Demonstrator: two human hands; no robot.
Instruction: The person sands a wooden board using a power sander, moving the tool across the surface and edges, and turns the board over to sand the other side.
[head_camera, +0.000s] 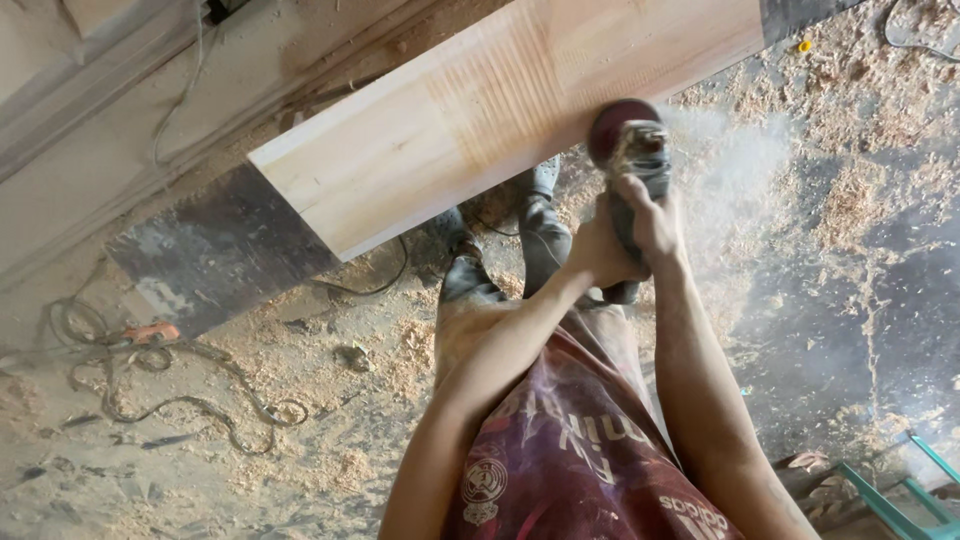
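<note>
A long pale wooden plank lies at a slant across the top of the view. Against its near edge sits a hand-held power sander with a dark red round disc. My left hand grips the rear of the tool's body from the left side. My right hand wraps around the tool just behind its head. A cloud of fine dust drifts to the right of the disc. Both my forearms reach up from the bottom of the view over my red printed shirt.
A dark board lies under the plank's left end. Tangled cables and a small orange object lie on the sawdust-covered floor at left. My shoes stand below the plank. A green frame sits at bottom right.
</note>
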